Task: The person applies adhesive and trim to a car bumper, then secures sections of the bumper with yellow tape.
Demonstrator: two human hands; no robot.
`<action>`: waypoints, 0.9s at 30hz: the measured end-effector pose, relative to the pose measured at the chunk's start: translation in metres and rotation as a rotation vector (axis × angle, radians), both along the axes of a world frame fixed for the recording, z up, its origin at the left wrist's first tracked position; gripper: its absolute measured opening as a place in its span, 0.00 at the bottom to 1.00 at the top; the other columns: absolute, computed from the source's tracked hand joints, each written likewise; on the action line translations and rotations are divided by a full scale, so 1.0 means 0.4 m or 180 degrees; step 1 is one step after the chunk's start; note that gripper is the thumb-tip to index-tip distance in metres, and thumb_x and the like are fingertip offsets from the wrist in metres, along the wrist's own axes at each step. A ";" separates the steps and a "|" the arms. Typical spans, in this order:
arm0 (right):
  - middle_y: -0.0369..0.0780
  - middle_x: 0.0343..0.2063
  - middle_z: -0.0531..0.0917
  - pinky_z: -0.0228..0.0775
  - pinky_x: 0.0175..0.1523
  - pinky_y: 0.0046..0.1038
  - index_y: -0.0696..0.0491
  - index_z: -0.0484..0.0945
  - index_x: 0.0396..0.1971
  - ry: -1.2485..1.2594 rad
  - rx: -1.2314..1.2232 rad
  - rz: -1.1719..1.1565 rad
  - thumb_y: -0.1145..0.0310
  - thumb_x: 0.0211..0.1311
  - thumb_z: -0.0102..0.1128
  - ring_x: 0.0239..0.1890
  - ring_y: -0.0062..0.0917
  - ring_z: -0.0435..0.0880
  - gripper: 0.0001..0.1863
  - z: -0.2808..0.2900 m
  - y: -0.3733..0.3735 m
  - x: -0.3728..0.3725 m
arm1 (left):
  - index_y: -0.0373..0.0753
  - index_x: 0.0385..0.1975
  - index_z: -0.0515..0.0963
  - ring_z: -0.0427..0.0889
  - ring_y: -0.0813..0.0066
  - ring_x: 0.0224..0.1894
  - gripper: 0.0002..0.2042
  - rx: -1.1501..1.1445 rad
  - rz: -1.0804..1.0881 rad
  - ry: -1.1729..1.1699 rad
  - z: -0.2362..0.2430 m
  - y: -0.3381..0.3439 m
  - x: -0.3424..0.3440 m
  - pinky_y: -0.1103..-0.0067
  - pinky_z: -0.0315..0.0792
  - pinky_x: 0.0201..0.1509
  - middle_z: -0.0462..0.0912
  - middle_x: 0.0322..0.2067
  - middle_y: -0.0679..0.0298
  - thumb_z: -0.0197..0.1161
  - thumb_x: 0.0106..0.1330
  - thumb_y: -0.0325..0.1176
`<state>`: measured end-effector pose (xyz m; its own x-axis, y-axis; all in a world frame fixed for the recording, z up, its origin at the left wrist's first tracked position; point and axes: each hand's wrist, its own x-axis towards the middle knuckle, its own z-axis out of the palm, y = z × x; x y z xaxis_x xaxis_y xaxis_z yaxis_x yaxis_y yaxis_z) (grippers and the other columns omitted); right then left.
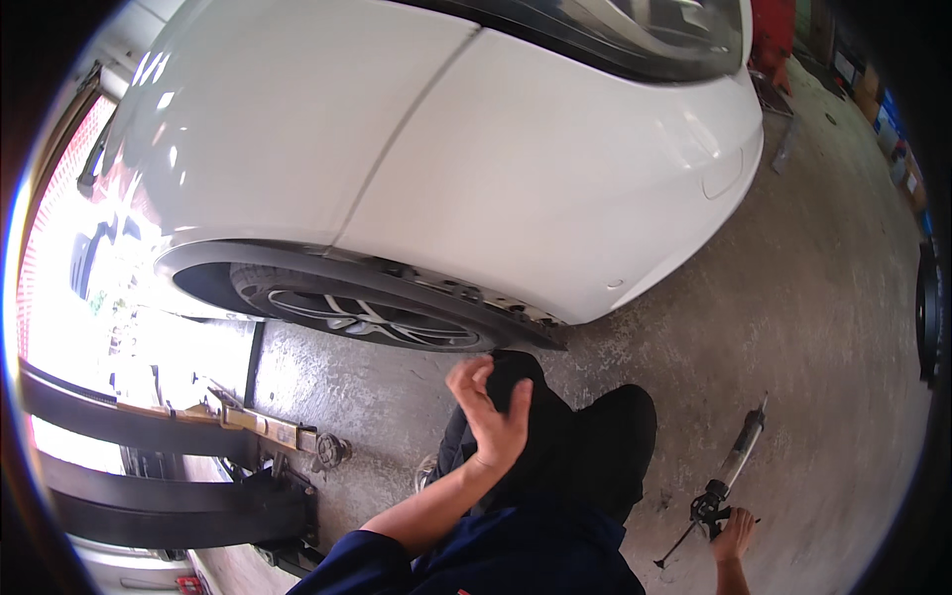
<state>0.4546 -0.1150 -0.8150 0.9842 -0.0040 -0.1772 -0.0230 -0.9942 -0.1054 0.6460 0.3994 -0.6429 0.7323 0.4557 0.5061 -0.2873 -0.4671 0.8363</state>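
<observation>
My left hand (491, 412) is raised over my dark-trousered knee below a white car's wheel (362, 319), with curved fingers apart and nothing in them. A dark trim strip (526, 332) runs along the wheel arch, with a row of exposed clips or fittings just above it on the white bumper (575, 178). Low at the right, my right hand (734, 531) grips the handle of a caulking gun (742, 451), which has a long tube and lies at or just above the floor, its nozzle pointing away from me.
A lift arm (283, 431) and black posts (149, 496) stand at the lower left, by a bright doorway. Boxes (912, 178) line the right side, along with a black round object, perhaps a tire (927, 312). A red object (772, 30) stands behind the car.
</observation>
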 end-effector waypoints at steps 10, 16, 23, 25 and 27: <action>0.45 0.66 0.59 0.43 0.72 0.38 0.58 0.52 0.68 0.2540 -0.1490 -0.0627 0.46 0.54 0.63 0.69 0.38 0.55 0.49 -0.280 0.021 0.010 | 0.36 0.55 0.63 0.70 0.81 0.42 0.24 -0.0434 0.0344 -0.0708 0.314 0.204 0.128 0.84 0.66 0.46 0.70 0.42 0.67 0.66 0.66 0.39; 0.46 0.65 0.61 0.55 0.68 0.38 0.54 0.61 0.65 0.2863 -0.1336 -0.0507 0.49 0.54 0.64 0.71 0.35 0.55 0.42 -0.180 0.120 0.172 | 0.37 0.44 0.63 0.69 0.84 0.35 0.23 -0.0792 -0.0254 -0.0799 0.361 0.279 0.162 0.89 0.67 0.39 0.69 0.37 0.67 0.72 0.57 0.26; 0.47 0.29 0.83 0.76 0.41 0.40 0.54 0.82 0.27 0.0595 0.0260 -0.0248 0.59 0.55 0.65 0.37 0.44 0.83 0.13 0.109 0.437 0.425 | 0.37 0.46 0.60 0.66 0.85 0.35 0.33 -0.0992 -0.0322 -0.0786 0.380 0.280 0.181 0.88 0.65 0.38 0.68 0.38 0.68 0.80 0.49 0.33; 0.46 0.23 0.82 0.74 0.36 0.41 0.54 0.79 0.21 -0.0238 0.1004 0.0054 0.61 0.54 0.66 0.31 0.45 0.82 0.12 0.244 0.573 0.480 | 0.37 0.46 0.59 0.64 0.85 0.33 0.34 -0.0905 -0.0216 -0.0697 0.397 0.282 0.184 0.88 0.64 0.36 0.67 0.36 0.69 0.81 0.48 0.33; 0.44 0.20 0.80 0.72 0.30 0.40 0.54 0.76 0.18 -0.0610 0.1668 0.0577 0.60 0.54 0.66 0.25 0.43 0.80 0.15 0.375 0.708 0.522 | 0.37 0.45 0.59 0.63 0.85 0.32 0.34 -0.0918 -0.0187 -0.0652 0.411 0.271 0.180 0.88 0.64 0.36 0.66 0.35 0.70 0.81 0.47 0.32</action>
<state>0.6634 0.1681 -0.6649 0.9757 0.2074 0.0710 0.2104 -0.7945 -0.5696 0.7180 0.5077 -0.4784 0.6580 0.5614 0.5018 -0.4821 -0.1979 0.8535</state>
